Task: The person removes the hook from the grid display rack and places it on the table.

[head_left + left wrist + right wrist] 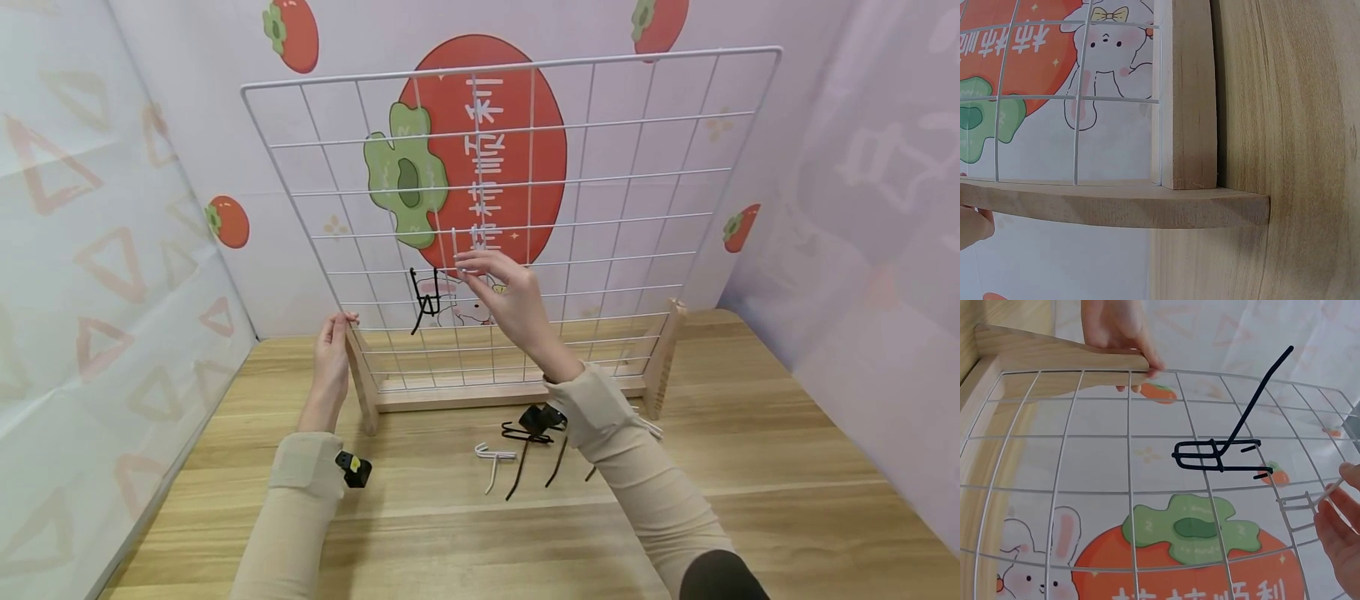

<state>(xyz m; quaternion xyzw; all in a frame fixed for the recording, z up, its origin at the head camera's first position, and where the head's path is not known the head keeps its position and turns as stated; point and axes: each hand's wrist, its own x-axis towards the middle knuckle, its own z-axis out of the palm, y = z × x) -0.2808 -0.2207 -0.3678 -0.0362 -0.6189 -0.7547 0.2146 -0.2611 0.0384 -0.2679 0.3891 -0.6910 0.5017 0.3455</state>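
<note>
A white wire grid panel (pixel 510 181) stands upright in a wooden stand (pixel 363 375). My left hand (pixel 332 354) grips the top of the stand's left post, thumb and fingers on either side of the wood. With the fingertips of my right hand (pixel 513 304) I pinch a white wire hook (pixel 1297 504) by its rod. Its prongs lie against the middle of the grid. A black wire hook (pixel 426 302) hangs on the grid to the left of my right hand, its arm sticking out towards me.
Several loose hooks lie on the wooden table (pixel 420 533) before the stand: a white hook (pixel 495 455) and black hooks (pixel 519 467), partly under my right forearm. More white wire (pixel 648 427) shows beside the right sleeve. A printed cloth backdrop (pixel 600 275) rises behind the grid.
</note>
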